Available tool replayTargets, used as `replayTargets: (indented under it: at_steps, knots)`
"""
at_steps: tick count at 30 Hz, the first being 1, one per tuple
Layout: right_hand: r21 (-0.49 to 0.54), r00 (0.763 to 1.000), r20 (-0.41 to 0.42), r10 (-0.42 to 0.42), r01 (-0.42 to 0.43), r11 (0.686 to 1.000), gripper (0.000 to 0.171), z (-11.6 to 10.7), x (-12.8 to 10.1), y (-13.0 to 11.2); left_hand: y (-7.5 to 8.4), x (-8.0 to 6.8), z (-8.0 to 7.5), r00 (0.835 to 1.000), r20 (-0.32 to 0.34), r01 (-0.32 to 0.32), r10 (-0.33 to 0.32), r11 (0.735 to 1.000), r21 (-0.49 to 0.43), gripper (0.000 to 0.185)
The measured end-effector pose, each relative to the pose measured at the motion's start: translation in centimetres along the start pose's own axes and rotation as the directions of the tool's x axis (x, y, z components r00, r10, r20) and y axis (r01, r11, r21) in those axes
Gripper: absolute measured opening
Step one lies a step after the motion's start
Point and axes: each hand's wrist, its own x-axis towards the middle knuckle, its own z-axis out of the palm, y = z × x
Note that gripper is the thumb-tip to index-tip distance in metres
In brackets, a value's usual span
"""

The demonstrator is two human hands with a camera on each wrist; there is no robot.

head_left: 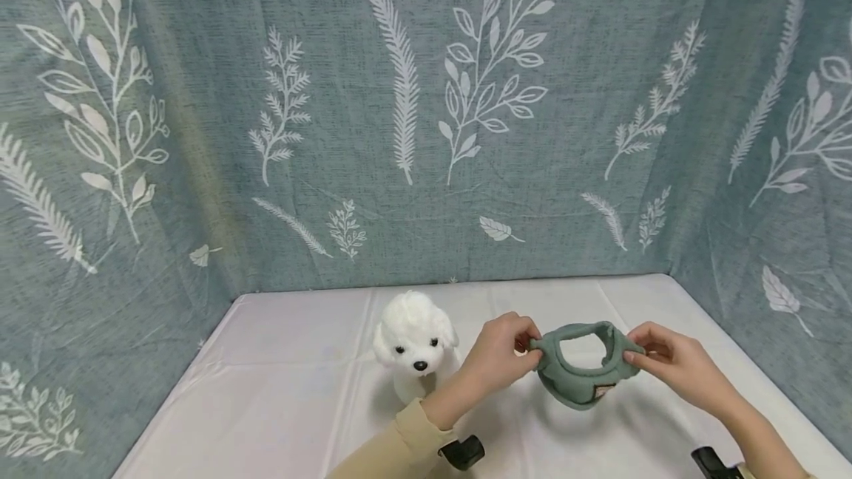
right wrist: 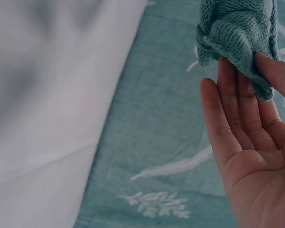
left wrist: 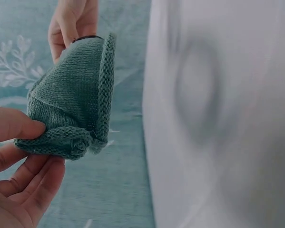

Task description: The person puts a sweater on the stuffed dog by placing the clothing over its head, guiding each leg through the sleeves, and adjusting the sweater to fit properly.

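A small green knitted sweater [head_left: 572,384] is held up above the table, with a wide opening facing up and a little label on its front. My left hand [head_left: 501,352] pinches one sleeve end between thumb and fingers. At the opposite side, my right hand [head_left: 682,367] pinches the other sleeve. The left wrist view shows the ribbed knit of the sweater [left wrist: 71,85] with a rolled edge. In the right wrist view, the thumb presses the sweater [right wrist: 237,28] against the fingers. A white plush dog [head_left: 411,320] stands left of my left hand, partly hidden by my forearm.
A white cloth covers the table [head_left: 279,368]. Blue-green curtains [head_left: 333,131] with white leaf prints stand behind it and along both sides. Black wrist straps [head_left: 462,453] are on my forearms near the table's front.
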Motion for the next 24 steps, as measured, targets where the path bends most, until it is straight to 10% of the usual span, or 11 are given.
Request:
replayTargets:
  at_steps: [24]
  knots:
    - [0.214, 0.966, -0.066, -0.251, 0.259, 0.942, 0.011, 2.6, 4.8, -9.2, 0.7, -3.9, -10.3, 0.961, -0.271, -0.052, 0.058, 0.998, 0.028, 0.015]
